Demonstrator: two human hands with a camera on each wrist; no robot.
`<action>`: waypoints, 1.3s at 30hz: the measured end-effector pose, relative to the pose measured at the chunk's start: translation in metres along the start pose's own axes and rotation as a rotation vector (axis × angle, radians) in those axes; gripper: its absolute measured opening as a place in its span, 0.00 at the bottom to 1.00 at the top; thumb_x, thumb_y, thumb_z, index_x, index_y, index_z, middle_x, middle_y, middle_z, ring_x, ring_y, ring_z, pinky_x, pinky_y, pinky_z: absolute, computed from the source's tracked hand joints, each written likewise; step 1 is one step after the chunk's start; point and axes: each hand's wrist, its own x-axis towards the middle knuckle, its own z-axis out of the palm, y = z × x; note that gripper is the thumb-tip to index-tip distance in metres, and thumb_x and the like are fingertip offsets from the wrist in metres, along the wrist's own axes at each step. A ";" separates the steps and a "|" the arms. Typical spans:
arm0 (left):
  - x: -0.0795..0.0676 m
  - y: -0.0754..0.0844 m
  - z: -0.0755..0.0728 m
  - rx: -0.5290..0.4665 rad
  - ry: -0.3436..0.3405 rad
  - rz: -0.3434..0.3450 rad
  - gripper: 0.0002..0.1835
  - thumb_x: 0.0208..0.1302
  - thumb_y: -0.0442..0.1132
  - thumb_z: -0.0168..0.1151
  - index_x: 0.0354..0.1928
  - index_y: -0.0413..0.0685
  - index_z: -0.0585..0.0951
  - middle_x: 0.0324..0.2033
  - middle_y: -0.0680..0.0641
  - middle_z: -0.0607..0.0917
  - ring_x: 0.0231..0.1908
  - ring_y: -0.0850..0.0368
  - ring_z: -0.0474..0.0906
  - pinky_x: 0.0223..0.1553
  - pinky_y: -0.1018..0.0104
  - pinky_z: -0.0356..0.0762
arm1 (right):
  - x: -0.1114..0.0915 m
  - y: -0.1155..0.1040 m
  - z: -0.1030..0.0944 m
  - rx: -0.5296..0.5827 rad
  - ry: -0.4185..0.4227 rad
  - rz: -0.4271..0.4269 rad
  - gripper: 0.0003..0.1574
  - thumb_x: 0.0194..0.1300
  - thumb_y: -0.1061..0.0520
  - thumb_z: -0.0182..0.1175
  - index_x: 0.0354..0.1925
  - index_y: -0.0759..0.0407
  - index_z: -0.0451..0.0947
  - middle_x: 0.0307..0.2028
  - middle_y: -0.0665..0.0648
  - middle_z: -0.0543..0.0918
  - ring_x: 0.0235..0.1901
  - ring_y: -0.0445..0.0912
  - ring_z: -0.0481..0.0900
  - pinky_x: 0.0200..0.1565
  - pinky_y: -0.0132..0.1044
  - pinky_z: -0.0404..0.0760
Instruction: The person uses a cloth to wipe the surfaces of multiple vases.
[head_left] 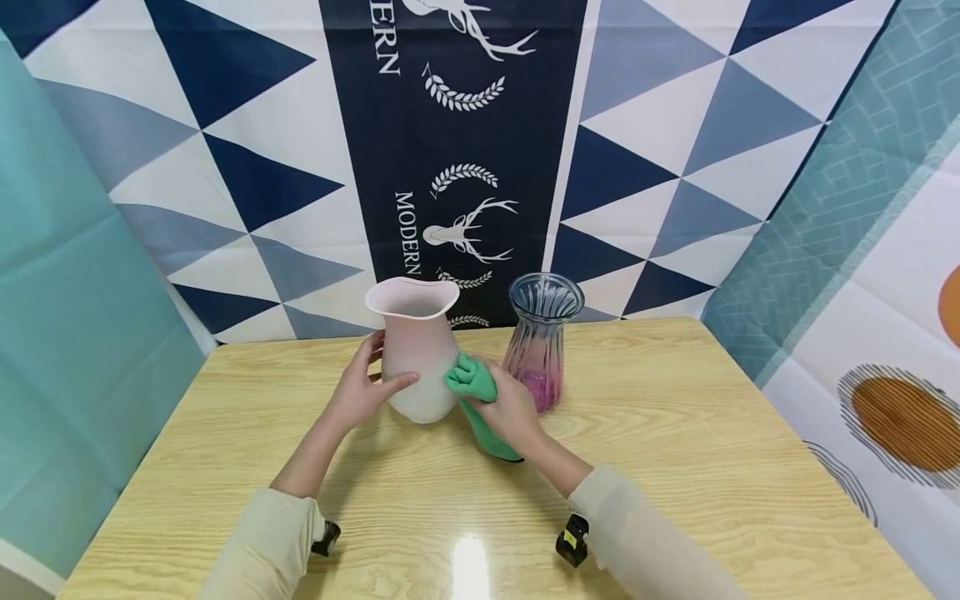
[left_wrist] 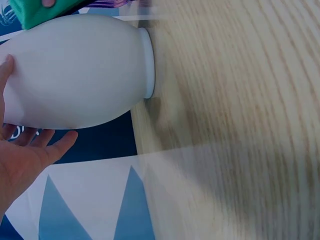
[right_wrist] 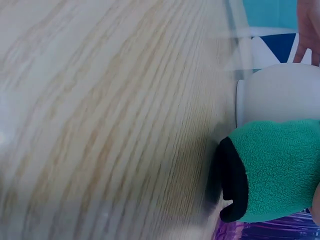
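A pale pink-and-white vase (head_left: 420,354) with a wavy flared rim is upright near the back of the table, tilted slightly in the head view. My left hand (head_left: 362,390) holds it by its left side, thumb across the front and fingers around behind. In my right hand (head_left: 516,417) a green cloth (head_left: 472,379) is bunched, its upper part against the vase's right side and its loose end hanging down. The right wrist view shows the cloth's terry surface and black edging (right_wrist: 235,180). White and rounded, the vase's base (left_wrist: 148,62) shows in the left wrist view.
A ribbed glass vase (head_left: 536,354), blue-grey at the top and pink-purple below, stands just behind my right hand. The wooden table (head_left: 675,467) ends at a patterned cloth backdrop (head_left: 457,167). Teal fabric (head_left: 67,275) hangs at the left.
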 end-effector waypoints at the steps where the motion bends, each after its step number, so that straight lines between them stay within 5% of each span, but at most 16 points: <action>1: 0.000 0.001 0.000 0.002 0.003 0.007 0.46 0.52 0.53 0.69 0.69 0.55 0.56 0.67 0.47 0.63 0.66 0.44 0.60 0.60 0.43 0.68 | 0.000 0.000 0.000 -0.001 -0.005 -0.002 0.36 0.50 0.54 0.71 0.58 0.53 0.73 0.52 0.59 0.81 0.49 0.55 0.81 0.50 0.50 0.78; 10: -0.005 0.034 0.003 -0.011 0.083 0.069 0.45 0.55 0.42 0.69 0.70 0.45 0.55 0.67 0.40 0.61 0.66 0.41 0.60 0.59 0.41 0.67 | 0.010 -0.004 -0.011 0.064 0.067 -0.077 0.32 0.52 0.55 0.70 0.56 0.56 0.74 0.49 0.59 0.82 0.48 0.53 0.81 0.50 0.48 0.78; 16: 0.006 0.015 0.014 0.027 0.189 0.119 0.50 0.47 0.51 0.73 0.69 0.48 0.57 0.63 0.42 0.64 0.62 0.46 0.65 0.58 0.45 0.70 | 0.023 -0.019 -0.016 0.181 0.166 -0.123 0.34 0.53 0.57 0.69 0.59 0.57 0.72 0.54 0.58 0.80 0.53 0.51 0.78 0.56 0.45 0.75; 21: 0.006 0.020 0.019 0.058 0.219 0.113 0.52 0.46 0.53 0.74 0.69 0.46 0.56 0.62 0.41 0.65 0.61 0.47 0.65 0.62 0.46 0.65 | 0.030 -0.031 -0.016 0.206 0.196 -0.139 0.34 0.53 0.57 0.69 0.59 0.56 0.72 0.54 0.58 0.80 0.54 0.51 0.78 0.56 0.45 0.75; 39: 0.006 0.022 0.018 0.095 0.208 0.114 0.51 0.47 0.53 0.73 0.69 0.47 0.56 0.60 0.42 0.68 0.58 0.47 0.68 0.60 0.46 0.67 | 0.027 -0.025 -0.011 0.104 0.106 -0.116 0.34 0.51 0.60 0.69 0.58 0.56 0.73 0.53 0.59 0.80 0.52 0.54 0.79 0.54 0.49 0.76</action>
